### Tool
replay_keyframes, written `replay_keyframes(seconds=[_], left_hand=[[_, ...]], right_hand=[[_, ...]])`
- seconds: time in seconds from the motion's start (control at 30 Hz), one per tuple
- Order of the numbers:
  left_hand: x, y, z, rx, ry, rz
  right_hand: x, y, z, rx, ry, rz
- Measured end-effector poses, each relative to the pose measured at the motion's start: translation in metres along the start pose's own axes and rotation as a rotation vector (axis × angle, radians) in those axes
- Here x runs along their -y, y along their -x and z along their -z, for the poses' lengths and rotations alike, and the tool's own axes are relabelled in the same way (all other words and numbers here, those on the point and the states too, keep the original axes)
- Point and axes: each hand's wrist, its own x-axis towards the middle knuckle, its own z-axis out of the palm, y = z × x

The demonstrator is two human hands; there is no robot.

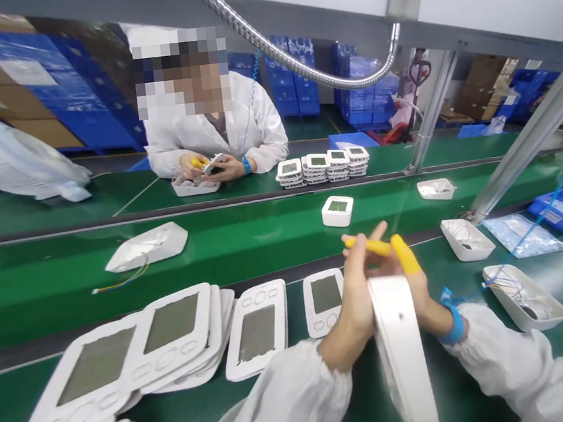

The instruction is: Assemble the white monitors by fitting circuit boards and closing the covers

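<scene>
A white plastic device housing [404,352] is held upright between my two hands, its narrow side with a small dark hole turned toward me. My left hand [357,290] presses its palm and thumb against the left side. On the right side, my right hand [417,287] grips it, with yellow covers on its fingers and a blue band at the wrist. Part of the fingers is hidden behind the housing. Just left of my hands lies a white front panel with a grey screen [326,295], and beside it another such panel [256,331].
Stacked screen panels [172,323] cover the left of the bench. Open white shells with wires [524,296] stand at right, near a blue bin [560,212]. A finished-looking unit [338,211] and a shell [149,246] sit on the green belt. A co-worker [212,121] handles a part opposite.
</scene>
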Motion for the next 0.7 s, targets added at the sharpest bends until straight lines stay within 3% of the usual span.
replay_keyframes(seconds=[0.13,0.2,0.3,0.4,0.47,0.57,0.63,0.7], left_hand=[[0.000,-0.039,-0.005,-0.215,-0.130,-0.305],[0.008,-0.051,-0.006,-0.291,-0.164,-0.341],[0.019,-0.062,-0.005,-0.332,-0.186,-0.291],[0.018,-0.064,-0.005,-0.252,-0.216,-0.200],[0.011,-0.061,-0.005,-0.084,-0.260,-0.137],[-0.002,-0.058,-0.004,0.170,-0.481,-0.153],[-0.007,-0.062,-0.001,0.154,-0.594,-0.177],[-0.010,-0.074,0.006,0.054,-0.568,-0.142]], right_hand=[[-0.007,-0.037,0.005,-0.044,0.027,-0.014],[-0.008,-0.046,0.011,-0.033,0.115,0.004],[-0.005,-0.052,0.023,-0.054,0.224,0.067],[0.006,-0.061,0.040,-0.132,0.327,0.175],[0.014,-0.074,0.051,-0.231,0.416,0.269],[0.017,-0.105,0.061,-0.363,0.568,0.341],[0.013,-0.133,0.066,-0.362,0.697,0.307],[0.010,-0.163,0.074,-0.315,0.855,0.223]])
